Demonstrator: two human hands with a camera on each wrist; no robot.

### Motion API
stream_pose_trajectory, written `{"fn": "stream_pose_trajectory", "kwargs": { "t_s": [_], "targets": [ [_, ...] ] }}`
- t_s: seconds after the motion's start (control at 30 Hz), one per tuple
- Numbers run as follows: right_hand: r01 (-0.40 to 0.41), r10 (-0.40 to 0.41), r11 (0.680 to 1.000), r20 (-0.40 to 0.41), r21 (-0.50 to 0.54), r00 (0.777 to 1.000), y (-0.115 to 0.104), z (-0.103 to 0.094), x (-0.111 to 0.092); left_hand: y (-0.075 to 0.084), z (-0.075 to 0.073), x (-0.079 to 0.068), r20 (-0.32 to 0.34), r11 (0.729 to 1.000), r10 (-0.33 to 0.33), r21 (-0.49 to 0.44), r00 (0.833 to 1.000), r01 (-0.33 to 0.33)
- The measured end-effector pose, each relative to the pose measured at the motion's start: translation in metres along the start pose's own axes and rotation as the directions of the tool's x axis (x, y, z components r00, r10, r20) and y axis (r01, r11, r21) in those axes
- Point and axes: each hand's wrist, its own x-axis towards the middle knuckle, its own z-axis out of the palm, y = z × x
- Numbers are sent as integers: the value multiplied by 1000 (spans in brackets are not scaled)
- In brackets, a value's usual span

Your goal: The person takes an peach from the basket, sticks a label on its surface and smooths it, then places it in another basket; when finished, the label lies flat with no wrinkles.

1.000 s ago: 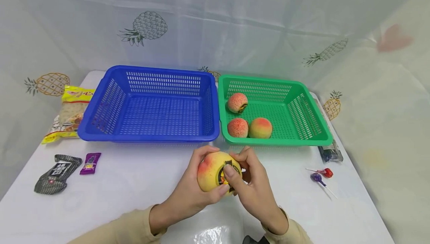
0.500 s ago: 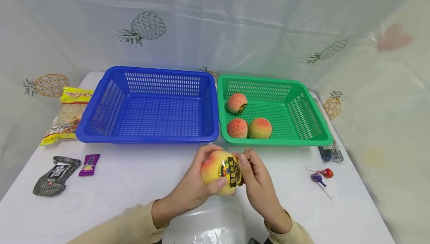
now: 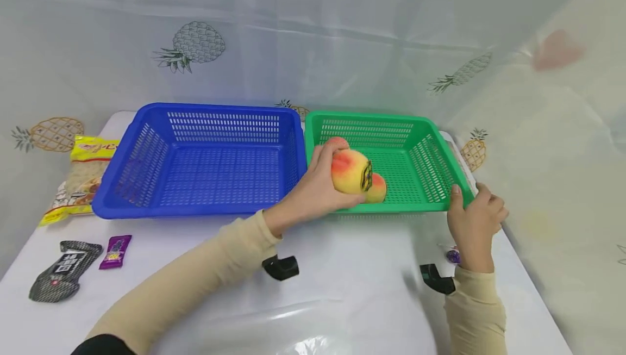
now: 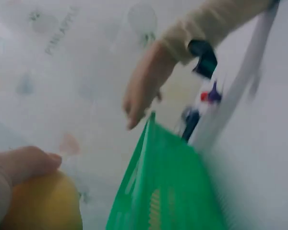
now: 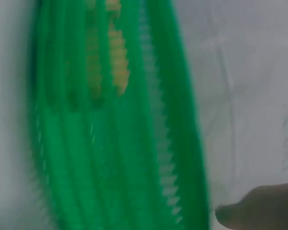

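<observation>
My left hand [image 3: 320, 186] grips a yellow-and-red peach [image 3: 348, 173] above the front left part of the green basket [image 3: 415, 206]. A black-and-gold label is on the peach's right side. In the left wrist view the thumb lies over the yellow peach [image 4: 45, 203]. Below the held one, another peach [image 3: 376, 189] shows in the basket, and a third [image 3: 338, 141] is partly hidden behind the fingers. My right hand [image 3: 474, 222] is at the basket's front right corner, its fingers loosely bent around nothing visible. The right wrist view is blurred, with the thumb [image 5: 259, 206] beside the green rim.
A blue basket [image 3: 195, 212] stands left of the green one. Further left are a yellow food bag [image 3: 83, 178], a purple packet [image 3: 115, 251] and a grey patterned packet [image 3: 66, 272]. A purple lollipop [image 3: 453, 255] lies partly behind the right hand. Clear plastic [image 3: 274, 328] lies in front.
Both hands held the peach at the front middle. The right hand has let go and moved right to the basket's corner, while the left hand has carried the peach over the green basket.
</observation>
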Motion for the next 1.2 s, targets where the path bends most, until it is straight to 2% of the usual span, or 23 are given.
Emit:
{"fn": "stream_pose_trajectory", "kwargs": {
  "t_s": [0.1, 0.17, 0.23, 0.33, 0.47, 0.63, 0.7, 0.9, 1.1, 1.2],
  "targets": [
    [-78, 85, 995, 132, -58, 988, 18, 6, 15, 1, 6, 43, -34, 974, 11, 226, 999, -3],
    [-84, 90, 995, 152, -49, 984, 22, 11, 18, 1, 12, 69, -33, 926, -15, 377, 999, 26],
    [-87, 92, 996, 151, -37, 984, 21, 14, 17, 0, 19, 90, -3, 863, -56, 503, 998, 50],
    [-91, 94, 995, 144, -27, 985, 19, 15, 16, -5, 31, 113, 74, 780, -128, 623, 989, 55],
    [-86, 87, 996, 128, -18, 988, 18, 16, 16, -14, 47, 134, 169, 727, -168, 686, 971, 6],
    [-70, 69, 997, 117, 9, 991, 18, 15, 17, -28, 57, 148, 177, 643, -197, 766, 964, -9],
    [-76, 73, 997, 109, 21, 991, 19, 14, 17, -29, 61, 152, 200, 614, -210, 789, 957, -30],
    [-59, 54, 997, 92, 52, 994, 19, 14, 15, -27, 63, 149, 264, 585, -280, 809, 923, -55],
    [-41, 34, 995, 82, 87, 996, 19, 16, 16, -26, 64, 145, 278, 535, -303, 841, 912, -78],
    [-44, 35, 994, 91, 95, 995, 20, 16, 16, -26, 64, 144, 300, 531, -319, 842, 899, -93]
  ]
}}
